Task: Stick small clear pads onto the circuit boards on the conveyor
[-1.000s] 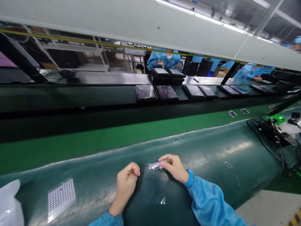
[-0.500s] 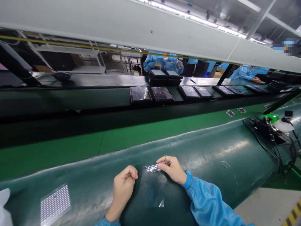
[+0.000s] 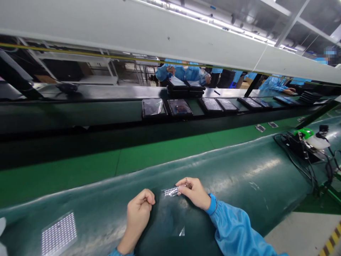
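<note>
Pinching a perforated strip [image 3: 170,192] between thumb and fingers, the right hand [image 3: 193,193] clamps it above a clear film [image 3: 182,231] on the green mat [image 3: 239,170]. The left hand [image 3: 140,209] sits just beside, fingers together; what they hold, if anything, cannot be told. One perforated sheet [image 3: 59,234] lies left, with open mat between. Seven dark tablets [image 3: 179,107] line the belt [image 3: 80,113] beyond the mat's far edge.
</note>
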Demonstrator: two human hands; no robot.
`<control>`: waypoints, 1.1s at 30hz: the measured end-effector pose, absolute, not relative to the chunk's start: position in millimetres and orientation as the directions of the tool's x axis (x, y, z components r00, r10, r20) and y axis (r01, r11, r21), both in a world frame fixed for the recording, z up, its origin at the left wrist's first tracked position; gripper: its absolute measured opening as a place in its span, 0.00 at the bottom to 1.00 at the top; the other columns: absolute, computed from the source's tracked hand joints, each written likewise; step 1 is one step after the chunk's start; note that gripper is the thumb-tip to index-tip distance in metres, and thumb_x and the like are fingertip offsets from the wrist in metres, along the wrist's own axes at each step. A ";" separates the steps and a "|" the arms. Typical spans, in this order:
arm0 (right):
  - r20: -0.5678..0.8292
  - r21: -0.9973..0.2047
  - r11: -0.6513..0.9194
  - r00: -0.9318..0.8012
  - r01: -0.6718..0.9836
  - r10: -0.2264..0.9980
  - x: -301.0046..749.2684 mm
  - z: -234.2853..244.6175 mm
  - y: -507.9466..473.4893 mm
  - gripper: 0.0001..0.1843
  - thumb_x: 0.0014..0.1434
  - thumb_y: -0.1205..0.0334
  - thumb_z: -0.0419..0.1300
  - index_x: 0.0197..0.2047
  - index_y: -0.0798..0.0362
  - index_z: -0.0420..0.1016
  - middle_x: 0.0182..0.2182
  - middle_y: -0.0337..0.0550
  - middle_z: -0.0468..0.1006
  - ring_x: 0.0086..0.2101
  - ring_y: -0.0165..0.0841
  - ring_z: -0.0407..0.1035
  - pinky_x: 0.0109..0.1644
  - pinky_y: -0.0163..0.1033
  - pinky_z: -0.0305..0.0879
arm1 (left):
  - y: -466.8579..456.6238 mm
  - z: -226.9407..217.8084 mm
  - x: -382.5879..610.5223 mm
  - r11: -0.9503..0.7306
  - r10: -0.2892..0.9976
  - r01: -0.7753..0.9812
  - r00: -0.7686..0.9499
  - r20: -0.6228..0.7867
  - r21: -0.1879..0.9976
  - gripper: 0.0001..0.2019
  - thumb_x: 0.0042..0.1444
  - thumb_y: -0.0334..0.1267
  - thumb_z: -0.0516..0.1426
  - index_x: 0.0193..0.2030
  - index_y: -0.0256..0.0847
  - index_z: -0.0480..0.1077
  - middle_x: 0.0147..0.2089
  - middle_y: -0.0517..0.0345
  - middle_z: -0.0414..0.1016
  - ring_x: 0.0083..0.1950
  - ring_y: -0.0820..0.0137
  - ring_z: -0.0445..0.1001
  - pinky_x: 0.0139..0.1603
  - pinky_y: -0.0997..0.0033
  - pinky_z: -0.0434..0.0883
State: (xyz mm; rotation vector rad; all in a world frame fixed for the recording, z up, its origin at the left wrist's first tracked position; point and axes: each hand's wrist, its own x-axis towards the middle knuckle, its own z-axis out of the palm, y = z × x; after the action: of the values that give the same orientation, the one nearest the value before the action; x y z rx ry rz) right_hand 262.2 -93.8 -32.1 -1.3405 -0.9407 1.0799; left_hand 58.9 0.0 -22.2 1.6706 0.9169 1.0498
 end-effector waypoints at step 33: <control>-0.153 -0.986 -0.128 0.259 -0.110 0.954 262.9 -23.7 -84.4 0.20 0.50 0.49 0.71 0.39 0.57 0.82 0.24 0.36 0.78 0.25 0.27 0.67 0.32 0.33 0.62 | 10.9 -12.7 58.5 -0.308 0.904 0.306 0.389 0.177 0.901 0.04 0.32 0.36 0.49 0.14 0.44 0.63 0.19 0.61 0.69 0.18 0.69 0.66 0.19 0.74 0.64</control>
State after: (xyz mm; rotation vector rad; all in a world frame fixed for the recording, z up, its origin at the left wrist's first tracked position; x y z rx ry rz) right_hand 262.9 -84.4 -23.7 -1.3586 -0.8710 1.1487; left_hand 58.5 10.9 -12.7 1.8183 1.0511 0.9085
